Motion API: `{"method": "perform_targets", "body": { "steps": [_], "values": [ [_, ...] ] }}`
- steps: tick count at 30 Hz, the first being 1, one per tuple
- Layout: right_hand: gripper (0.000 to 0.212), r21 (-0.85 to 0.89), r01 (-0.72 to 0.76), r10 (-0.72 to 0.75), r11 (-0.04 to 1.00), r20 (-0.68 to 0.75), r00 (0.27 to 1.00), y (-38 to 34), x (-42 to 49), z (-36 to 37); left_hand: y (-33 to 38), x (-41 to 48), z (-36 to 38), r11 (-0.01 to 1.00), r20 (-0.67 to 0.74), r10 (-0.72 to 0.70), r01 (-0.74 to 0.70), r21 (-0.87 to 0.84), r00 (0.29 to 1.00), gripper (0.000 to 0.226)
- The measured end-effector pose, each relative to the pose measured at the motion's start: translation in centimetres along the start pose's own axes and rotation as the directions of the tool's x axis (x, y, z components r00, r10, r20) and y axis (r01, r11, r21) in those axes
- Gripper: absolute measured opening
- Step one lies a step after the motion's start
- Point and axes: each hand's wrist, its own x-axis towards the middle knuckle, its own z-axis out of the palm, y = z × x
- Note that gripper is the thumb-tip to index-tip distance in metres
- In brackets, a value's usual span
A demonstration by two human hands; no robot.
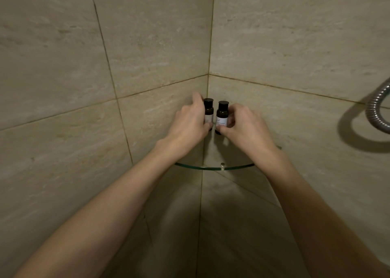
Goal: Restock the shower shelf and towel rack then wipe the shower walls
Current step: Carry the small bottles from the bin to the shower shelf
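Two small bottles at the far corner of the glass shelf (196,167).
Head view: left hand (190,123) grips the left bottle (208,109), right hand (242,125) pinches the right bottle (222,114), both upright; released before seated, either could tip off the slick glass.

Our left hand (190,123) grips the left bottle (208,108) and our right hand (244,125) pinches the right bottle (222,114). Both are dark and upright, just beside each other in the tiled corner over the glass shelf (198,167). A metal shower hose (375,108) loops at right.
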Motion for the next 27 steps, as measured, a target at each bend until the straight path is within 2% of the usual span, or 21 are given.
{"method": "perform_targets", "body": {
  "steps": [4,13,22,27],
  "values": [
    [0.038,-0.097,-0.039,0.037,0.994,-0.031,0.999,-0.02,0.27,0.26,0.36,0.49,0.36,0.998,0.014,-0.062,0.062,-0.011,0.998,0.045],
    [0.028,-0.091,-0.047,0.049,0.995,0.015,0.999,0.27,0.35,0.03,0.62,0.6,0.61,0.997,-0.021,-0.063,0.064,0.045,0.998,0.045],
    [0.031,-0.105,-0.04,0.041,0.994,0.004,0.999,0.04,0.51,0.57,0.67,0.59,0.81,0.996,-0.03,-0.08,0.081,0.041,0.996,0.044],
    [0.029,-0.086,-0.046,0.051,0.995,0.049,0.998,0.12,0.39,0.21,0.43,0.68,0.51,0.996,0.003,-0.09,0.09,-0.013,0.996,0.046]
  ]
}}
